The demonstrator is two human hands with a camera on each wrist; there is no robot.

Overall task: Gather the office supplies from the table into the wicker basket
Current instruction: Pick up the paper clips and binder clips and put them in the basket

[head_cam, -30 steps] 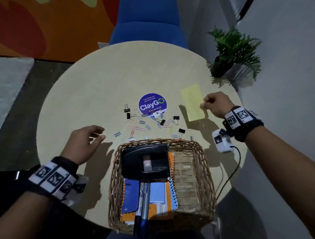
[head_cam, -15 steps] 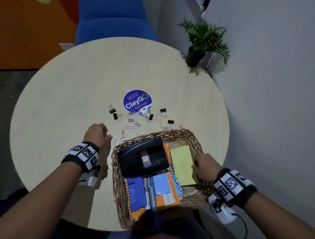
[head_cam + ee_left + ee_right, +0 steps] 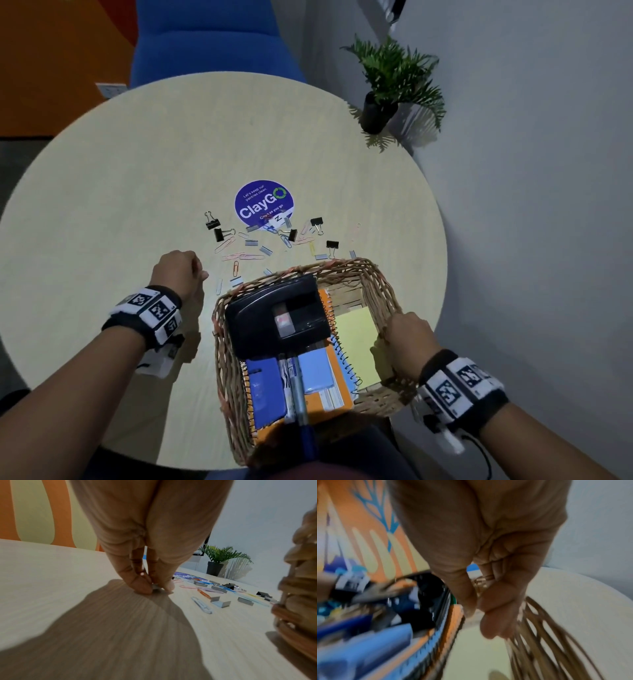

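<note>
Wicker fills the head view: the woven wicker basket (image 3: 383, 284) sits at the table's near edge, holding a black hole punch (image 3: 277, 315), an orange spiral notebook (image 3: 329, 401), blue pads, a pen and a pale yellow sticky pad (image 3: 356, 342). My right hand (image 3: 407, 339) rests at its right rim, over the yellow pad. Coloured paper clips (image 3: 236, 269), black binder clips (image 3: 293, 235) and staple strips lie scattered on the round pale wooden table (image 3: 102, 205) beyond the far rim.

From the left wrist, my left hand (image 3: 150, 534) pinches a small silver staple strip (image 3: 155, 587) against the tabletop; I'd squeeze low and lift straight, since it looks slippery.

From the right wrist, blurred, fingers (image 3: 493, 626) curl loosely and seem to hold nothing.
</note>
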